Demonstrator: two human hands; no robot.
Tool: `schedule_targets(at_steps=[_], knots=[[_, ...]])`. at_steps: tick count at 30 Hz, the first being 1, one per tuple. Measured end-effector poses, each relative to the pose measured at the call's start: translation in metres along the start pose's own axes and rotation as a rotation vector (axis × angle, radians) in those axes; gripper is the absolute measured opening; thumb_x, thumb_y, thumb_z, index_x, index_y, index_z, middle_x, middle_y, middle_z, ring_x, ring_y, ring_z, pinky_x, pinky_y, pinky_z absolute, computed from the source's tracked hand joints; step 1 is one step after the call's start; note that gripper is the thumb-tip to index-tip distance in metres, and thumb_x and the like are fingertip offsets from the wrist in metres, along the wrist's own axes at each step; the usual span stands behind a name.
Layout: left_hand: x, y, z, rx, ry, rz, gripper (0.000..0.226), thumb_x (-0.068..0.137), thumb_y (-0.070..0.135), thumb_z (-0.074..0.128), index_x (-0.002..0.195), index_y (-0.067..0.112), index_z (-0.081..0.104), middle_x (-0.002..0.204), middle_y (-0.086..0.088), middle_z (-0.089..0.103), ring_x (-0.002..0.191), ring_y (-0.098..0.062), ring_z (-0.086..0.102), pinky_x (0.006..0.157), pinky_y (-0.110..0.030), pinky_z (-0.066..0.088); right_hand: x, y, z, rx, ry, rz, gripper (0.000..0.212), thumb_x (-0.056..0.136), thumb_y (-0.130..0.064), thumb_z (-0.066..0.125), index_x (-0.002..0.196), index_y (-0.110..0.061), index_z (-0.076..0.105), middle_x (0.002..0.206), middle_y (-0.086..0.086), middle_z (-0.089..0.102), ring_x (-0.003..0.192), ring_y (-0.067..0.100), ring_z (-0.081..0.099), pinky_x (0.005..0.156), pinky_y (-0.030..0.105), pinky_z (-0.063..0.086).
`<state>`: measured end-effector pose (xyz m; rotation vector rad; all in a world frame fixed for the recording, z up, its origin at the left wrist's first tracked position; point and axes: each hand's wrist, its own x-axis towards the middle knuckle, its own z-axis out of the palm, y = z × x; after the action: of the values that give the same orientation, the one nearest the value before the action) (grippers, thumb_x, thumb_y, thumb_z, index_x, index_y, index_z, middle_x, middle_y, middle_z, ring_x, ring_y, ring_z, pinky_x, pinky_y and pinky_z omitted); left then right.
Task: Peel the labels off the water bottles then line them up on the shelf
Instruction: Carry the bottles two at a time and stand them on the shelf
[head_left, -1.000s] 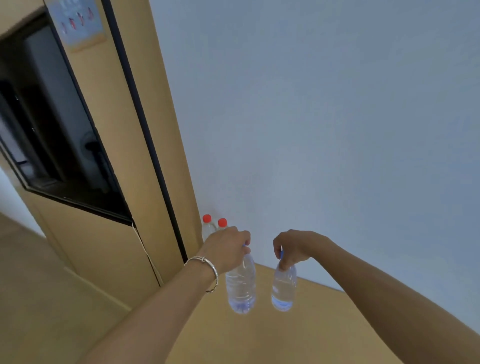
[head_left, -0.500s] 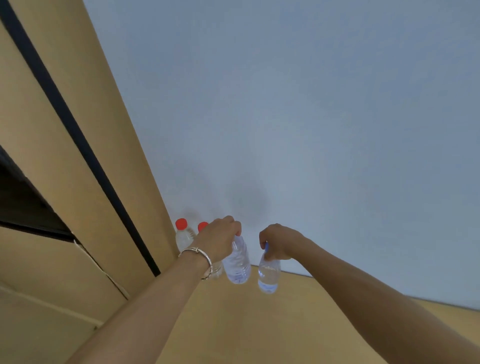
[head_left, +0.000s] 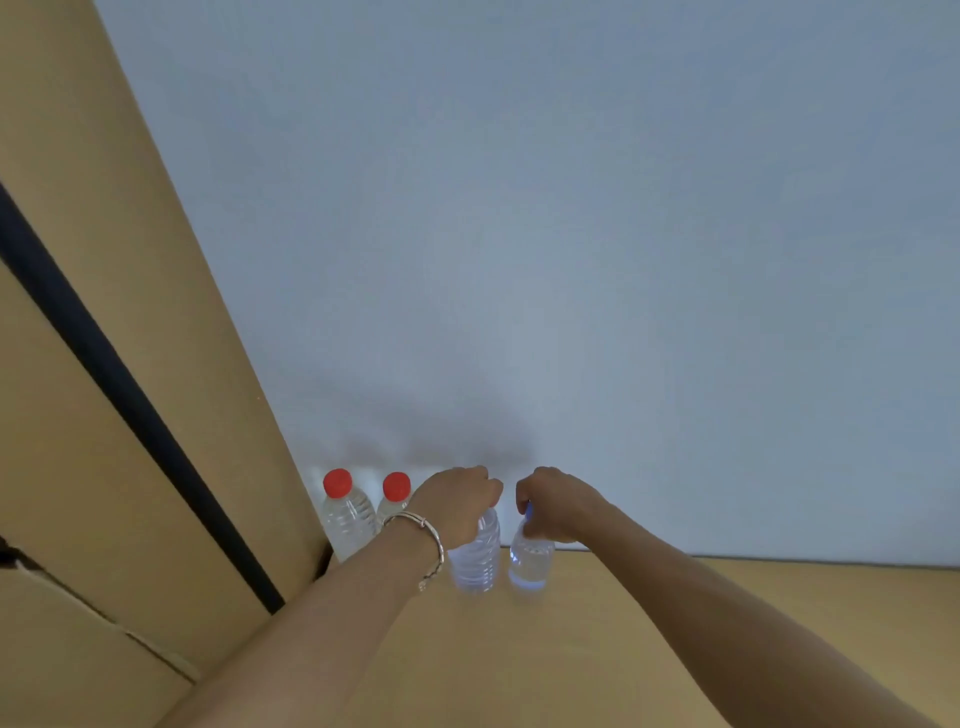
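Note:
Two clear label-free bottles with red caps, one (head_left: 345, 512) and the other (head_left: 395, 493), stand against the wall at the shelf's back left corner. My left hand (head_left: 460, 499), a bracelet on its wrist, grips the top of a third clear bottle (head_left: 475, 558) that stands upright on the wooden shelf (head_left: 623, 649) beside them. My right hand (head_left: 556, 506) holds the blue-capped top of a smaller clear bottle (head_left: 530, 561) just to the right, its base touching the shelf. Both caps are mostly hidden by my fingers.
A pale wall (head_left: 571, 234) runs along the back of the shelf. A tall wooden panel (head_left: 130, 338) with a black strip closes off the left side. More wooden shelf surface stretches to the right of the bottles.
Both hands moved forward and down with their bottles, which hung in the air before and now rest on the shelf beside the two red-capped ones. The view has turned right.

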<state>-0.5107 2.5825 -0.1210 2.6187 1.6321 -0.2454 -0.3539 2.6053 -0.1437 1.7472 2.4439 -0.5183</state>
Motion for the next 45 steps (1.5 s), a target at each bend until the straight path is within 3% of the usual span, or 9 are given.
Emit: schedule_targets(at_steps=[4, 8, 13, 16, 21, 27, 36, 45], knots=[[0.005, -0.004, 0.01, 0.041, -0.033, 0.015, 0.032, 0.089, 0.0, 0.045, 0.12, 0.006, 0.053, 0.116, -0.012, 0.054, 0.104, -0.031, 0.057, 0.078, -0.035, 0.042, 0.006, -0.003, 0.01, 0.027, 0.012, 0.008, 0.026, 0.081, -0.01, 0.063, 0.106, -0.013, 0.065, 0.115, 0.007, 0.055, 0.096, 0.024, 0.058, 0.071, 0.027, 0.041], [0.003, -0.006, 0.016, 0.072, -0.056, 0.006, 0.032, 0.089, -0.002, 0.044, 0.119, 0.006, 0.053, 0.116, -0.013, 0.054, 0.104, -0.033, 0.057, 0.076, -0.036, 0.042, 0.011, -0.004, 0.015, 0.027, -0.005, 0.007, 0.027, 0.083, -0.01, 0.062, 0.11, -0.013, 0.064, 0.117, 0.007, 0.054, 0.102, 0.027, 0.059, 0.071, 0.028, 0.039], [0.008, -0.011, 0.013, 0.116, -0.066, -0.017, 0.031, 0.091, 0.002, 0.045, 0.12, 0.008, 0.052, 0.117, -0.013, 0.054, 0.105, -0.032, 0.057, 0.076, -0.035, 0.041, 0.014, -0.003, 0.021, 0.032, 0.008, -0.003, 0.027, 0.083, -0.008, 0.06, 0.109, -0.014, 0.064, 0.117, 0.008, 0.054, 0.09, 0.025, 0.055, 0.07, 0.028, 0.038], [0.009, -0.011, 0.01, 0.143, -0.081, -0.041, 0.031, 0.093, 0.005, 0.046, 0.122, 0.008, 0.053, 0.119, -0.013, 0.055, 0.108, -0.032, 0.057, 0.081, -0.035, 0.043, 0.019, -0.003, 0.02, 0.027, 0.002, -0.016, 0.028, 0.083, -0.01, 0.062, 0.11, -0.013, 0.064, 0.118, 0.009, 0.054, 0.099, 0.028, 0.059, 0.071, 0.028, 0.038], [0.011, -0.01, 0.005, 0.157, -0.089, -0.086, 0.027, 0.095, 0.006, 0.043, 0.118, 0.004, 0.056, 0.119, -0.016, 0.058, 0.109, -0.033, 0.058, 0.085, -0.036, 0.046, 0.025, -0.006, 0.024, -0.029, -0.014, -0.04, 0.028, 0.084, -0.008, 0.062, 0.111, -0.009, 0.061, 0.118, 0.01, 0.054, 0.082, 0.022, 0.046, 0.07, 0.027, 0.035], [0.012, -0.013, 0.003, 0.163, -0.106, -0.091, 0.027, 0.094, 0.004, 0.044, 0.116, 0.002, 0.058, 0.119, -0.018, 0.059, 0.11, -0.034, 0.059, 0.086, -0.036, 0.047, 0.03, -0.008, 0.027, -0.055, -0.016, -0.026, 0.027, 0.084, -0.006, 0.06, 0.111, -0.006, 0.062, 0.117, 0.011, 0.055, 0.101, 0.03, 0.06, 0.071, 0.028, 0.037], [0.017, -0.011, 0.007, 0.067, -0.093, -0.029, 0.03, 0.095, 0.01, 0.046, 0.12, 0.012, 0.06, 0.119, -0.015, 0.058, 0.107, -0.032, 0.058, 0.084, -0.033, 0.043, 0.031, -0.008, 0.029, -0.063, 0.004, -0.03, 0.027, 0.083, -0.005, 0.06, 0.11, -0.006, 0.064, 0.114, 0.011, 0.058, 0.096, 0.028, 0.061, 0.07, 0.027, 0.038], [0.017, -0.009, 0.011, 0.062, -0.065, -0.072, 0.032, 0.092, 0.007, 0.046, 0.121, 0.007, 0.061, 0.119, -0.017, 0.059, 0.107, -0.033, 0.059, 0.086, -0.035, 0.046, 0.03, -0.008, 0.033, -0.054, 0.031, -0.007, 0.027, 0.083, -0.004, 0.059, 0.109, -0.006, 0.064, 0.112, 0.011, 0.059, 0.098, 0.029, 0.062, 0.076, 0.028, 0.045]])
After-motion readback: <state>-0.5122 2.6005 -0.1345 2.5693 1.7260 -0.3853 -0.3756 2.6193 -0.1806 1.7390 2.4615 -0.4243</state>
